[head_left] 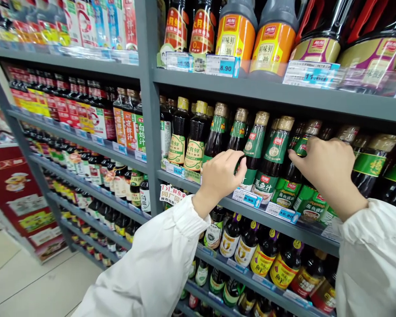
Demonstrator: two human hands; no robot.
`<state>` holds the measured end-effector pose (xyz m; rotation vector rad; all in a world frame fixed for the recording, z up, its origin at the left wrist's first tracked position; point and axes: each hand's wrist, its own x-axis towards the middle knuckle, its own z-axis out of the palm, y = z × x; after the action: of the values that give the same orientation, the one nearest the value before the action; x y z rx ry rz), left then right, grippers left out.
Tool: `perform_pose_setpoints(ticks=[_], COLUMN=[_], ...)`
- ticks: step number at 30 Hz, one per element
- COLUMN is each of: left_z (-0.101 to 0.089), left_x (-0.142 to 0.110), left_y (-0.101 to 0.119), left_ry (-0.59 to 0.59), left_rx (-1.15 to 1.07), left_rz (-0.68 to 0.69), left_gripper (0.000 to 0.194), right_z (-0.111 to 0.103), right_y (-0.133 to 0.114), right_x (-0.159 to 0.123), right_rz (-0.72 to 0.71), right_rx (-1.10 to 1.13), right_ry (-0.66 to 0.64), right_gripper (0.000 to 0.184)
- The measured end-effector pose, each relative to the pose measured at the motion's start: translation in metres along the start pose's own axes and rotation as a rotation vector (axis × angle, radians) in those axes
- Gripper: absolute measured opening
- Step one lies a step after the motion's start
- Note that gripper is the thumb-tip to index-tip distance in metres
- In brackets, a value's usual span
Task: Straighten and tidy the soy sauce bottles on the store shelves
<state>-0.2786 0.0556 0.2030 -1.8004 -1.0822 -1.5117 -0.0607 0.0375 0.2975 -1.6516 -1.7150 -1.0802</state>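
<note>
White sleeves (148,268) are nearest; lower shelves are partly blocked by them. Middle shelf (310,232) is packed: yellow-capped bottles (194,145) are placed at its left end beside the grey upright (147,92), green-labelled sauce bottles (277,147) are lined up to their right. Orange-labelled jugs (267,44) are stocked on the shelf above.

Left hand (222,176) and right hand (326,169) are well apart. Left is half curled at the middle shelf's front edge, two bottles partly hidden by it; contact can't be told. Right is placed over the neck of a green-necked bottle (302,145), farther right along that edge, thumb left of the neck; fingertips hidden, grip can't be confirmed.

That bottle: upright, dark contents, goldish cap, green neck wrap, green lower label.

Readable: 蒸鱼豉油 on it, 蒸鱼汁 on the left neighbour. Price tags (247,197) on the edge: 9.90, 10.80. 胖东来 is printed on a hanging sign (172,194) at the left end.
</note>
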Motion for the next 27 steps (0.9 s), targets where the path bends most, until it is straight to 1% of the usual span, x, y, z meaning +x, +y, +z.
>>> perform_pose_setpoints(ticks=[6, 8, 10, 13, 15, 17, 19, 21, 24, 27], left_z=[0.005, 0.005, 0.004, 0.001, -0.001, -0.003, -0.002, 0.002, 0.009, 0.014], left_x=[0.003, 0.004, 0.005, 0.009, 0.013, 0.018, 0.024, 0.031, 0.045, 0.057], left_y=[-0.006, -0.009, -0.012, -0.014, -0.013, -0.009, -0.004, 0.002, 0.013, 0.022], left_ry=[0.003, 0.0, -0.011, -0.054, -0.1, -0.148, -0.186, -0.216, -0.261, -0.321], left_rx=[-0.049, -0.06, -0.075, -0.09, -0.088, -0.094, -0.116, -0.134, -0.093, -0.001], left_rz=[-0.072, -0.099, -0.135, -0.179, -0.185, -0.189, -0.198, -0.202, -0.224, -0.304], left_gripper=[0.02, 0.02, 0.021, 0.024, 0.026, 0.03, 0.033, 0.034, 0.035, 0.04], right_z=[0.008, 0.009, 0.005, -0.01, -0.024, -0.036, -0.042, -0.04, -0.026, -0.01], right_y=[0.012, 0.014, 0.014, 0.011, 0.005, -0.005, -0.019, -0.035, -0.056, -0.064], right_x=[0.009, 0.011, 0.01, 0.003, -0.003, -0.009, -0.009, -0.004, 0.011, 0.023], right_rz=[-0.02, -0.032, -0.016, 0.038, 0.048, 0.046, 0.062, 0.083, 0.116, 0.15], right_rx=[-0.001, -0.003, -0.002, -0.006, 0.003, 0.033, 0.073, 0.097, 0.095, 0.079], right_ry=[-0.005, -0.01, -0.039, -0.103, -0.083, -0.005, 0.073, 0.104, 0.086, 0.06], right_gripper=[0.046, 0.049, 0.053, 0.054, 0.054, 0.054, 0.053, 0.05, 0.05, 0.051])
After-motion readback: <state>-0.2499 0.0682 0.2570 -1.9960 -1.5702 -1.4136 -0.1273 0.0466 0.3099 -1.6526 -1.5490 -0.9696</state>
